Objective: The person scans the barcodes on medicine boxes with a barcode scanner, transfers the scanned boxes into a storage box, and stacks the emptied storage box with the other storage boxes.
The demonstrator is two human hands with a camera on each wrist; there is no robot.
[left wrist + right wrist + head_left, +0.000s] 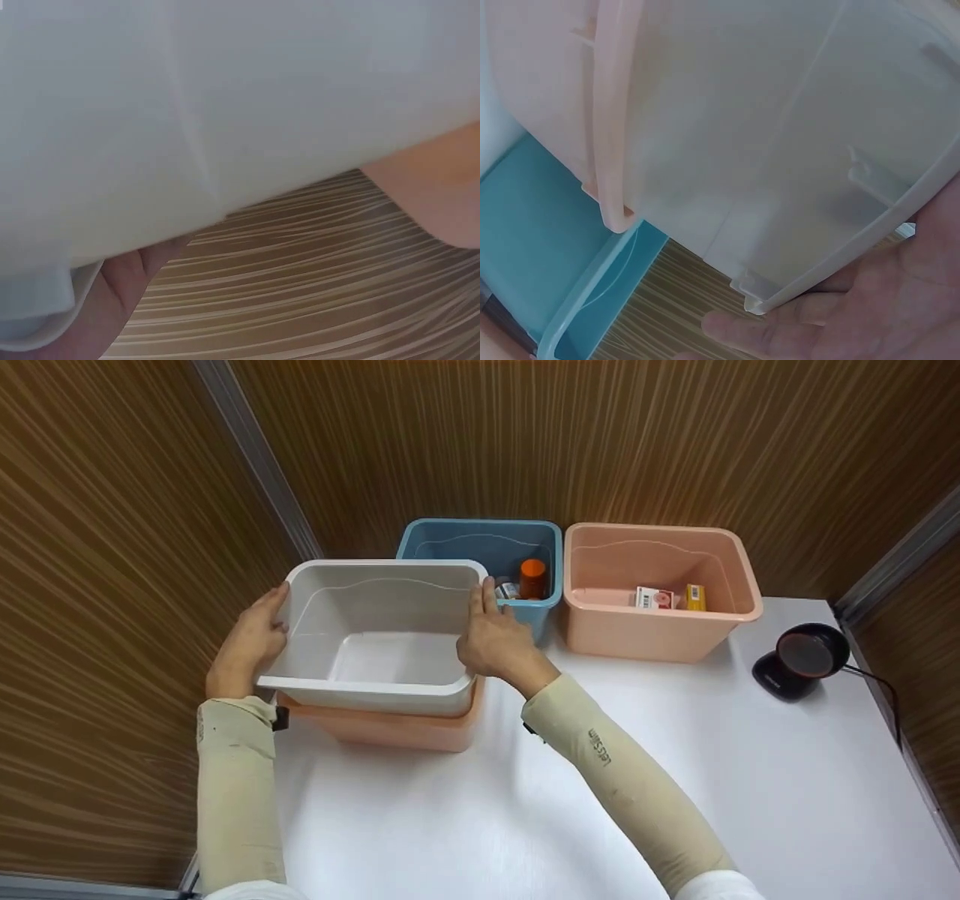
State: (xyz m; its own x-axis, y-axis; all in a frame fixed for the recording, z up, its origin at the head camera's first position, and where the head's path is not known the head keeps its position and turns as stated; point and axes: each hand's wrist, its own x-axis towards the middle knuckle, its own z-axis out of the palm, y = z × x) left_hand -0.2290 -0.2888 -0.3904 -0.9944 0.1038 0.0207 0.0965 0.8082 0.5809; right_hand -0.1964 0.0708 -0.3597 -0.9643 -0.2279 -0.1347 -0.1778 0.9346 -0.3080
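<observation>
A white plastic bin [390, 656] sits partly inside a peach bin [405, 731], its rim raised well above the peach one. Inside, the white bin shows only its bare floor. My left hand [251, 641] grips its left rim; in the left wrist view, fingers [124, 289] lie beneath that rim. At the opposite end, my right hand [501, 641] holds the right rim, fingers pointing toward the back wall. From the right wrist, the white bin's outer wall [727, 142] passes down behind the peach rim [615, 112].
Behind stands a blue bin [551, 570] with an orange-capped bottle [533, 577] in it. A second peach bin [652, 634] beside it contains a white-and-red box [654, 598] and a yellow box [695, 597]. A black corded device [802, 660] stands at right. Wood-patterned panels enclose the white table [600, 825].
</observation>
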